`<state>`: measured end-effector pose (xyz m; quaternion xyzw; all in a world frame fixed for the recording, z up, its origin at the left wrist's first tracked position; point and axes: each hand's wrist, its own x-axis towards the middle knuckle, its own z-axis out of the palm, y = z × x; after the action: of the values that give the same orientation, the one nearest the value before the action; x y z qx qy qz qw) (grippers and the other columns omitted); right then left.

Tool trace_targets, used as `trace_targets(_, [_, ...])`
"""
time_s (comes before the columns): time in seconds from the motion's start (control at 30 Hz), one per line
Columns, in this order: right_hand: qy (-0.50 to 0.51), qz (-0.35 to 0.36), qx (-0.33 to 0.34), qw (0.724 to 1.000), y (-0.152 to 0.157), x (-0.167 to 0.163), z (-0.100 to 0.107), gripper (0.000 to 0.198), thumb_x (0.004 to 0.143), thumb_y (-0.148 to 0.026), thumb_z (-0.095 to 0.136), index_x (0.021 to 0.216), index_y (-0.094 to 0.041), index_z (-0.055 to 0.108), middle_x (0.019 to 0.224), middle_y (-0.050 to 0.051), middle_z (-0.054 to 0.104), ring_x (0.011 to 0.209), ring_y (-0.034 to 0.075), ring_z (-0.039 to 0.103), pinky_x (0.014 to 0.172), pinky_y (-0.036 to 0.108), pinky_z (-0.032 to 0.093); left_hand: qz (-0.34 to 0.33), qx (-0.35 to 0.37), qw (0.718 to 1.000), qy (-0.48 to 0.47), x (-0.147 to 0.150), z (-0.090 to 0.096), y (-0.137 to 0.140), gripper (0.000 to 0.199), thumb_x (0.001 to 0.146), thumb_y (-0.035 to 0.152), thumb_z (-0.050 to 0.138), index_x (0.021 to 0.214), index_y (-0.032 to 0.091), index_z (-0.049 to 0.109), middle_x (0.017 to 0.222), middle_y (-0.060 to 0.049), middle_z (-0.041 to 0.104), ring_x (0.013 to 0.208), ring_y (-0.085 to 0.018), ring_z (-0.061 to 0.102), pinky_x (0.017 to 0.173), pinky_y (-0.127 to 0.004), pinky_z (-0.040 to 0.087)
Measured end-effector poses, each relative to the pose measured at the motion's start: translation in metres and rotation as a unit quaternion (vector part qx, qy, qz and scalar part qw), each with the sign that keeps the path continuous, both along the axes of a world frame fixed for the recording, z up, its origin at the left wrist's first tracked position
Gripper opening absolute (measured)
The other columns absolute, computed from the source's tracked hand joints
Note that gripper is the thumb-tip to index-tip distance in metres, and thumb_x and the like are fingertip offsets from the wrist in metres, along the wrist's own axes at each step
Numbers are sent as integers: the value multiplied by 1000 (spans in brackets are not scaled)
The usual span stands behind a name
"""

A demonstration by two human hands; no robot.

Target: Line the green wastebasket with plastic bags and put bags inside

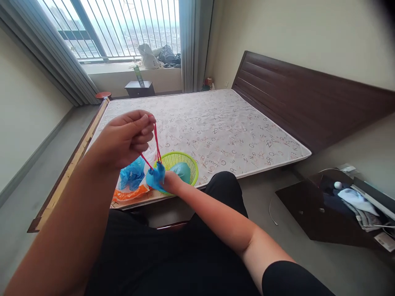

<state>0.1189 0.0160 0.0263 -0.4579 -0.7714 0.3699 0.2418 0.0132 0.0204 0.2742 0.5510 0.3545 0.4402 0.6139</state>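
My left hand (132, 135) is raised, its thumb and fingertips pinching a red cord (156, 142). Strands of the cord run down to a glossy blue bundle (158, 174) that looks like small balloons, gathered at the top. Low beside it, my right hand (171, 182) holds the bundle; its fingertips are hidden behind the blue. Just beyond that hand, a yellow-green plastic basket (195, 164) contains a smooth teal, balloon-like thing (182, 170). To the left lie a crumpled blue plastic bag (132, 176) and a clear bag with an orange edge (131, 194).
A bare mattress (216, 127) printed with letters fills the middle, with a dark headboard (296, 90) on the right. A dark low table (305, 205) carries cloth and small items. By the window stands a nightstand (138, 87); a red stool (103, 95) is left of it.
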Motion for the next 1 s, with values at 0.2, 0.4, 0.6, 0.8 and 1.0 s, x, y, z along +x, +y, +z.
trace_targets(0.2, [-143,-96,-7,985,10,55,-12,49,95,-21,55,143,-12,55,144,21,60,132,37,57,108,49,45,124,13,989,-83,-18,-6,8,9,92,8,60,86,11,67,66,2,45,47,-3,33,39,-12,24])
trace_targets(0.4, [-50,-103,59,992,-14,90,69,79,93,-27,59,162,-8,27,164,25,35,151,37,37,121,52,36,168,46,983,-64,-13,-23,-6,6,88,11,63,89,13,69,63,1,50,46,-5,38,39,-15,26])
trace_targets(0.6, [148,-123,244,950,-47,69,155,67,97,-37,61,159,-26,37,151,12,55,139,26,52,113,45,47,164,124,977,62,13,-28,-28,10,86,23,72,94,17,74,68,-1,60,53,-9,50,45,-20,40])
trace_targets(0.8, [206,-203,217,932,-43,70,169,19,101,-39,56,103,-23,68,84,1,69,81,16,65,81,32,54,190,147,963,121,13,-28,-30,13,87,28,72,93,17,75,77,-4,70,64,-13,62,56,-24,51])
trace_targets(1.0, [442,-238,106,858,-22,110,176,18,98,-42,60,92,-25,58,85,-2,69,81,14,69,79,31,57,238,79,967,-45,-22,-38,-4,10,88,28,70,83,19,69,110,-9,76,108,-25,70,86,-39,60])
